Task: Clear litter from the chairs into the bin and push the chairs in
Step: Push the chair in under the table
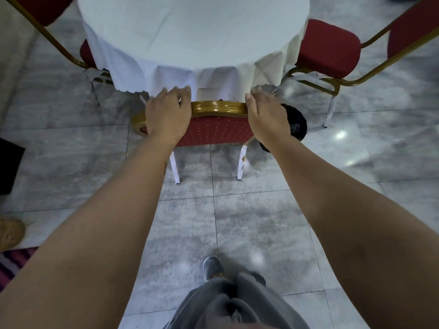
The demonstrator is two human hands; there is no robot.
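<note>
While you hold the chair (215, 119), red back, gold frame, seat already under the tablecloth (180, 55): left hand (167, 115) and right hand (263, 115) grip the top rail, fingers curled over its far edge. Risk: a hard shove may snag the cloth and drag it. Black bin (295, 124) just right of the chair; a skewed push may knock it. Neighbouring chair (329, 49) at right stands out.
</note>
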